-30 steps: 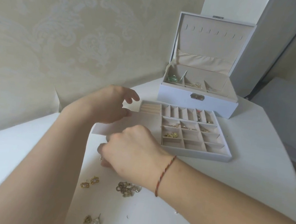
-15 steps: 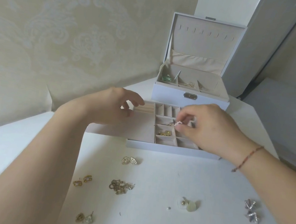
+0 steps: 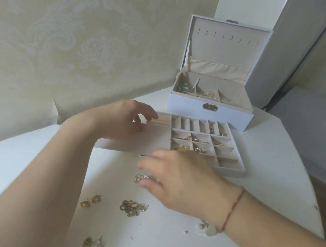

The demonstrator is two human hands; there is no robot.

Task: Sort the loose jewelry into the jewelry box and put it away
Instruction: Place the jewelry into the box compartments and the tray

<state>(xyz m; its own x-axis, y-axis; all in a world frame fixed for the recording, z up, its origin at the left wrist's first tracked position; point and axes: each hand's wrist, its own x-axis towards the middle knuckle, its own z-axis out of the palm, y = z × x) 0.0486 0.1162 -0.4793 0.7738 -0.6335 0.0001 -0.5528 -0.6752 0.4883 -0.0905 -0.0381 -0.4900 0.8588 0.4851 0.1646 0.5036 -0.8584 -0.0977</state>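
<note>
Gold flower earring (image 3: 138,178) beside fingertips (image 3: 146,183)

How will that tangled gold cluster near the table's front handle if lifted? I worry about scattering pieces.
The tangled gold cluster looks like several small linked pieces piled together, so it would probably hang floppy and some may drop off. It seems light, likely sliding easily on the smooth white table. Its open loops could snag the earrings close beside it.

No readable text, label or number anywhere — none at all.
</note>
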